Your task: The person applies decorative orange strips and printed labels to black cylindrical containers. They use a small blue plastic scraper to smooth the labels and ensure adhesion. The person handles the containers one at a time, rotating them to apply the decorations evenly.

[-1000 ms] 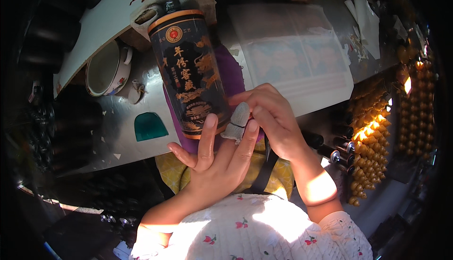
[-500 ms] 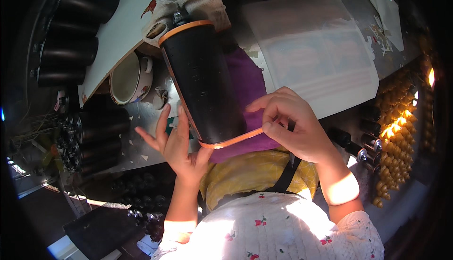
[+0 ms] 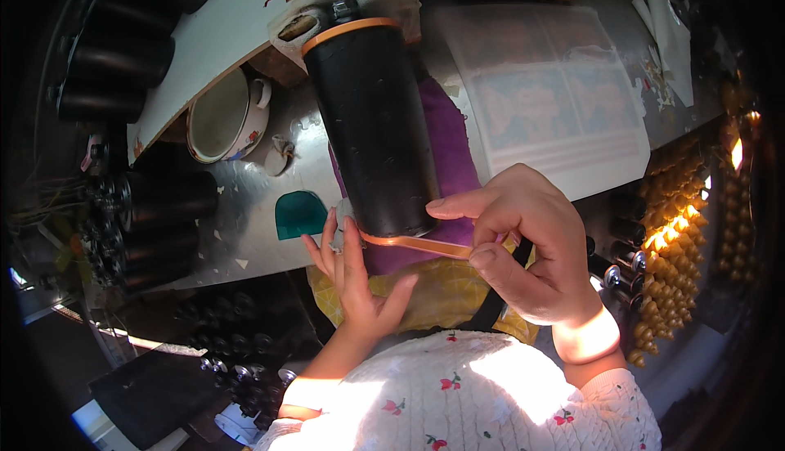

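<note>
A black cylinder (image 3: 372,132) lies lengthwise in front of me, with an orange band (image 3: 352,30) around its far end. At its near end, an orange strip (image 3: 429,245) runs along the rim and stretches off to the right. My right hand (image 3: 531,246) pinches the strip's loose end between thumb and fingers, its index finger reaching to the cylinder's near right edge. My left hand (image 3: 360,279) is at the near left edge, fingers stretched out and thumb apart. Something whitish (image 3: 339,222) shows by its fingertips; what it is cannot be made out. A purple cloth (image 3: 450,140) lies beneath the cylinder.
A teal scraper-like piece (image 3: 299,215) lies left of my left hand, and an enamel pot (image 3: 219,120) stands beyond it. Translucent printed sheets (image 3: 548,99) lie at the right. More black cylinders (image 3: 163,197) are stacked left; yellow-brown knobbed pieces (image 3: 675,271) hang right.
The orange line along the cylinder's left side no longer shows. My right hand has drawn the strip's end slightly right and nearer. My left hand has turned and shifted right, uncovering the teal piece.
</note>
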Demonstrator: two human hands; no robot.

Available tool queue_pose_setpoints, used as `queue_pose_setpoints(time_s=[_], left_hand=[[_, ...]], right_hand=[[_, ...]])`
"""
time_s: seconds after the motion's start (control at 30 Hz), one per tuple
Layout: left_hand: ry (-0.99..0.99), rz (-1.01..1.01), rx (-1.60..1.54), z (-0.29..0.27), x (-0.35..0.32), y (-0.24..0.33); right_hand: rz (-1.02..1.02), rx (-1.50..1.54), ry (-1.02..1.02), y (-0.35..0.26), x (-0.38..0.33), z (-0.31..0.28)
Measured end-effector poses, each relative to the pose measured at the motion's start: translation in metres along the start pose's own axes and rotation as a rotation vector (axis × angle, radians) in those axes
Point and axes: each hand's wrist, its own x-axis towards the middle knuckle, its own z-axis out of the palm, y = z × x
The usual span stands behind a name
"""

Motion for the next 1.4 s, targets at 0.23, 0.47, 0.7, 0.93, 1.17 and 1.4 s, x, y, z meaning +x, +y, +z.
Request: queue_pose_setpoints(time_s=[0.23, 0.47, 0.7, 0.93, 1.17, 1.4], left_hand=[[-0.091, 0.052, 0.073, 0.0, -0.008, 0.004], [-0.057, 0.086, 0.146, 0.007, -0.01, 0.004], [-0.097, 0.06, 0.145, 0.0, -0.005, 0.013], [-0.101, 0.063, 0.183, 0.002, -0.005, 0.018], [-0.058, 0.25, 0.392, 0.011, 0.001, 0.033], [0.155, 0.523, 0.4, 0.011, 0.033, 0.033]], right_hand=[[0.169, -0.068, 0.041, -0.004, -0.007, 0.001], [-0.19, -0.122, 0.012, -0.02, 0.002, 0.007], [0.318, 0.189, 0.113, -0.001, -0.019, 0.001], [0.432, 0.401, 0.15, 0.021, -0.025, 0.005], [0.441, 0.502, 0.138, 0.027, -0.026, 0.003], [0.443, 0.511, 0.166, 0.046, -0.028, 0.009]])
